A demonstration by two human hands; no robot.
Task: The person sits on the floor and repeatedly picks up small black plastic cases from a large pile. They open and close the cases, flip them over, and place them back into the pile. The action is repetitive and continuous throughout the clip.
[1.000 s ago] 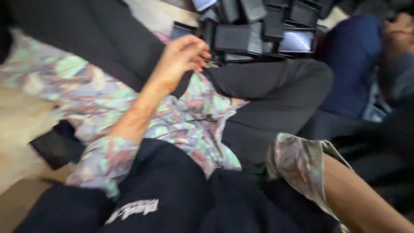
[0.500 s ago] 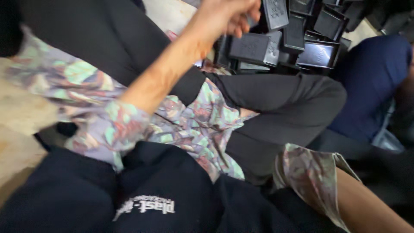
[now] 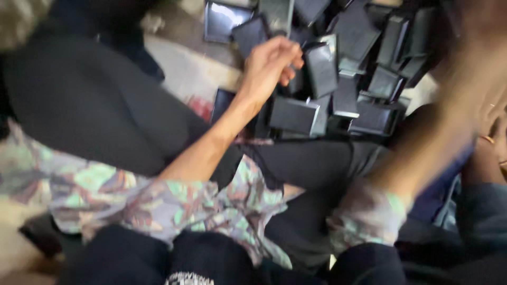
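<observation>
L hand [image 3: 270, 64] reached over a heap of black trays [image 3: 348, 68], fingers curled and pinched on edge of one flat rectangular black tray [image 3: 321, 68], which stood tilted near the heap's middle. Trays looked like hard moulded plastic w/ raised rims; a few had glossy faces catching light, rest matte. Heap lay jumbled, pieces overlapping at all angles, on a pale rough floor [image 3: 179, 63]. R hand [image 3: 488, 79] was raised at frame's right, badly motion-blurred; cannot tell if open or closed, or holding anything. Both forearms bare below soft patterned sleeves [image 3: 132, 203], floral print in grey, green, pink. Black trousers [image 3: 95, 105], smooth cloth, crossed below the heap.
</observation>
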